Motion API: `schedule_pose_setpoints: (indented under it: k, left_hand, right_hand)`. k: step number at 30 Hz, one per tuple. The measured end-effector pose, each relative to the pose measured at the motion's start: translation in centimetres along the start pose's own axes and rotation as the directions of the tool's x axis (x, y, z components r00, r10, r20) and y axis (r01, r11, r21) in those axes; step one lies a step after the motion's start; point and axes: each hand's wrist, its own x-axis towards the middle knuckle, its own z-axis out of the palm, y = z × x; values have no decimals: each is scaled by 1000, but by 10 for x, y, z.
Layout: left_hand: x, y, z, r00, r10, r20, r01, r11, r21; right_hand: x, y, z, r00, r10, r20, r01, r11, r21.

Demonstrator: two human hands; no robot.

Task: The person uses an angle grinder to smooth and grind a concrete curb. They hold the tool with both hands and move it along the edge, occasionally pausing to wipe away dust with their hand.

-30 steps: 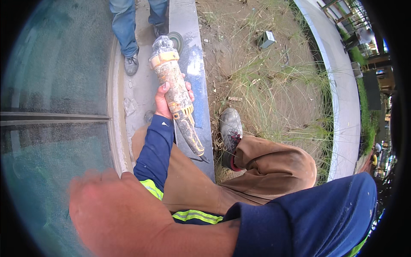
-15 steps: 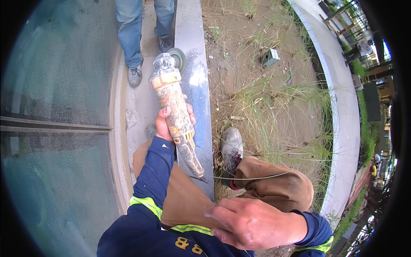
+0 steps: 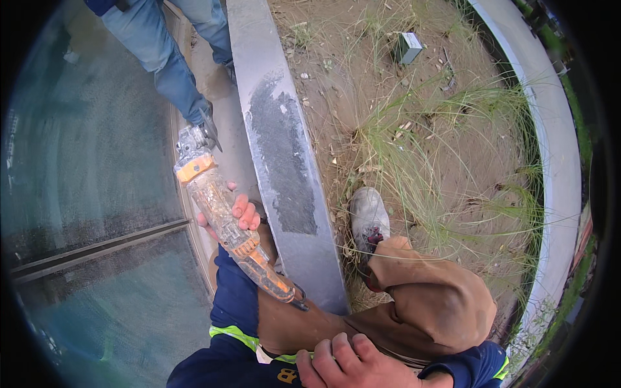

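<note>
My left hand (image 3: 243, 211) is wrapped around the body of a worn, dusty angle grinder (image 3: 217, 205). The grinder's metal head (image 3: 192, 141) and thin disc (image 3: 210, 129) point away from me, over the left side of a grey concrete ledge (image 3: 325, 270). Its orange and black tail end hangs near my brown-trousered leg. On the ledge top lies a long dark grey rough patch (image 3: 282, 161), apart from the disc. Low in the view, my right hand (image 3: 352, 365) is close to my lap, fingers loosely bent and slightly apart, with nothing visible in them; its palm is hidden.
A person in blue jeans (image 3: 158, 55) stands just beyond the grinder's disc. Dusty glass panels (image 3: 90, 174) line the left side. Right of the ledge are soil, tufts of grass (image 3: 388, 149), a small grey-green box (image 3: 407, 48) and a curved concrete kerb (image 3: 556, 149).
The grinder in my left hand has moved left, off the ledge, uncovering the dark patch. My right hand has drawn lower and closer to my body. The view has shifted too.
</note>
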Motion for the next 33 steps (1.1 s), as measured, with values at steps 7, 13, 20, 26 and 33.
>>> schedule_pose_setpoints:
  k: [7, 13, 20, 26, 33]
  left_hand:
    - [7, -8, 4, 996, -85, -20, 85, 996, -15]
    - [8, -16, 3, 997, -58, -59, 58, 998, -5]
    - [6, -13, -3, 999, -26, -27, 26, 1000, 6]
    - [3, -7, 13, 996, 7, -92, -1, 998, 65]
    - [-7, -9, 4, 989, 69, -128, -65, 997, 36]
  right_hand:
    - [-6, -2, 0, 999, 34, -6, -35, 999, -8]
    - [-9, -5, 2, 998, 48, -30, -49, 999, -7]
    - [-6, -2, -1, 999, -21, 40, 20, 999, 34]
    - [43, 117, 2, 860, -358, 364, 119, 834, 539]
    - [148, 210, 236, 791, -611, 4, 609, 788, -92]
